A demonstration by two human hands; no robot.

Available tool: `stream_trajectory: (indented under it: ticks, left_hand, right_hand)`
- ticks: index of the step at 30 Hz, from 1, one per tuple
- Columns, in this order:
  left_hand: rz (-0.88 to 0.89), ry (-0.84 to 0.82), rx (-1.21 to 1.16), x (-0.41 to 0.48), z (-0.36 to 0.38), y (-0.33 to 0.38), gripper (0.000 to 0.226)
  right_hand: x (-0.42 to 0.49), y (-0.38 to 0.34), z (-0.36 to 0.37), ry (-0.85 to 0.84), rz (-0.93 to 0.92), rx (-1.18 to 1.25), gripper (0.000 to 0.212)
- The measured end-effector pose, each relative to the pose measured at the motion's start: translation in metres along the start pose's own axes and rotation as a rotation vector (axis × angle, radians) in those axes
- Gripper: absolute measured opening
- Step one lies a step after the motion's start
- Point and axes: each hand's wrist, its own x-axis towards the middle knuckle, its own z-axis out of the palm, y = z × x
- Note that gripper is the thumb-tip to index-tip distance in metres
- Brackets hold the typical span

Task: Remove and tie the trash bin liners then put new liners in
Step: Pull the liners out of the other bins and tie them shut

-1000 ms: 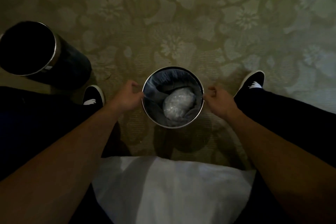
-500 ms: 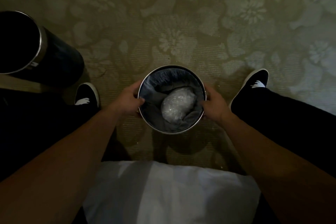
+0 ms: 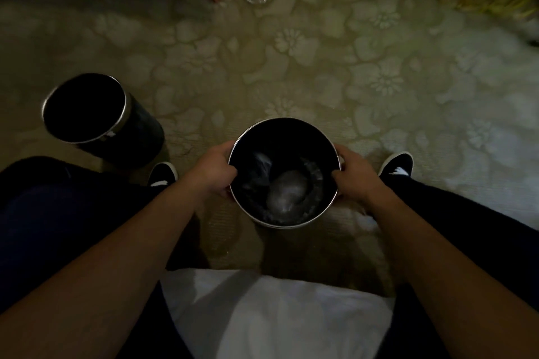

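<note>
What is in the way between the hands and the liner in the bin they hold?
Nothing visible. The left hand and right hand grip the rim of the bin on opposite sides, thumbs hooked inside. The liner lies slumped in the open bin, just below them, with a pale bundle in it.

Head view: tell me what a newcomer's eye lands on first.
First comes the round bin at centre. The left hand and right hand grip its rim on either side, and a pale bundle lies in its dark liner. Next is a second bin, standing apart on the patterned carpet to the person's left, its inside too dark to read.
</note>
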Motion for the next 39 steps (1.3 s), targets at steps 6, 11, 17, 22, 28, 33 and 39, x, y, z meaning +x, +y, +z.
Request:
stream_trajectory:
  ticks: [6,11,17,22,28,33,39]
  left_hand:
    - [0.055,0.045,-0.013,-0.065,-0.031,0.045,0.060]
    - [0.115,0.115,-0.092,-0.095,-0.066,0.086,0.061]
    - [0.213,0.173,-0.187,-0.089,-0.092,0.143,0.070]
    - [0.216,0.192,-0.240,-0.028,-0.097,0.170,0.075]
    - [0.162,0.223,-0.304,0.076,-0.075,0.164,0.078]
    - [0.063,0.234,-0.319,0.165,-0.051,0.120,0.073]
    - [-0.016,0.178,-0.344,0.234,-0.030,0.073,0.072]
  right_hand:
    - [-0.046,-0.056,-0.046,0.079,-0.128,-0.156,0.061]
    - [-0.073,-0.110,-0.087,0.180,-0.196,-0.160,0.054]
    - [-0.057,-0.138,-0.113,0.369,-0.202,0.066,0.036]
    - [-0.004,-0.135,-0.121,0.227,-0.225,0.423,0.059]
    - [0.095,-0.108,-0.095,0.304,-0.161,0.433,0.074]
    - [0.179,-0.059,-0.054,0.276,-0.120,0.439,0.080]
    - [0.237,-0.026,-0.018,0.243,-0.088,0.408,0.075]
